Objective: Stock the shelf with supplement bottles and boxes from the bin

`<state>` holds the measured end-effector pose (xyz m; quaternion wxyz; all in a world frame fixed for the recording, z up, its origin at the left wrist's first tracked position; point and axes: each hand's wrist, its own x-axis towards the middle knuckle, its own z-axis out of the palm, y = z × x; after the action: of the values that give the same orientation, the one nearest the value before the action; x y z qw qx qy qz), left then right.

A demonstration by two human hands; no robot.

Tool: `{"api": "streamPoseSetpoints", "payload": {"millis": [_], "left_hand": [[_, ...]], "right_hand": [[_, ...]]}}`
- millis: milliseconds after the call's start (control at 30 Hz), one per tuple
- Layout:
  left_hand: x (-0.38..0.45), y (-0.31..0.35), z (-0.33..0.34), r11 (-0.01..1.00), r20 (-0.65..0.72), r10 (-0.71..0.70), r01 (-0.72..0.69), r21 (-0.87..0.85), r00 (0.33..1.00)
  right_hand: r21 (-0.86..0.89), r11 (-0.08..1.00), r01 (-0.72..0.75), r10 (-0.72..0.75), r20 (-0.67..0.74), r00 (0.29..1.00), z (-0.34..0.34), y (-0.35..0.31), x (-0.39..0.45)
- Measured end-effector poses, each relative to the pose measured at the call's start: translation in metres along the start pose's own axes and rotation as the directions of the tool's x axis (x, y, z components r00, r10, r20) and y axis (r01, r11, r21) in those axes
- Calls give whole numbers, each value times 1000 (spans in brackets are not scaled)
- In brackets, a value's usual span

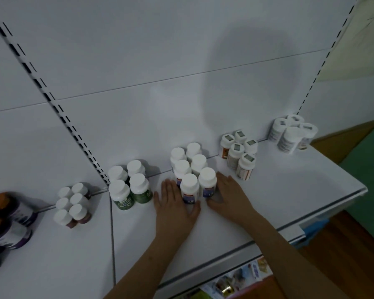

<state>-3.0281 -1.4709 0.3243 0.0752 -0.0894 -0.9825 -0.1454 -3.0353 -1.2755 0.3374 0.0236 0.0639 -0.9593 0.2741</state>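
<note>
1. Left hand [175, 207]: fingers straight, thumb curled beneath the front-left bottle [189, 188].
2. Right hand [230, 196]: fingers relaxed beside the front-right bottle [207, 182], thumb at its base.
3. Both bottles front a white-capped cluster [189, 160] on the shelf [268, 201].

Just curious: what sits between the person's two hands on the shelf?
In the head view, two white-capped bottles stand between the left hand and right hand.
</note>
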Motion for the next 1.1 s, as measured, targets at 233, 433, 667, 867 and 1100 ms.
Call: {"api": "streamPoseSetpoints", "payload": {"millis": [233,433,667,867,1100], "left_hand": [[1,-3,2,1000,-21,13,-13,-12,1000],[1,-3,-1,1000,-14,13,-13,-25,1000],[1,-3,1,1000,-4,4,-4,-9,1000],[-1,-2,-2,1000,-32,5,-6,-29,999],[-14,-2,-20,969,-43,-43,31,-246,998]], "right_hand": [[-8,1000,22,-22,-46,999,1,-2,-3],[-37,999,28,-31,-55,998,2,-2,-3],[-89,995,39,-45,-71,996,6,-1,-2],[17,1000,-21,22,-110,994,-8,5,-25],[254,957,-142,218,-301,928,-69,10,-76]]}}
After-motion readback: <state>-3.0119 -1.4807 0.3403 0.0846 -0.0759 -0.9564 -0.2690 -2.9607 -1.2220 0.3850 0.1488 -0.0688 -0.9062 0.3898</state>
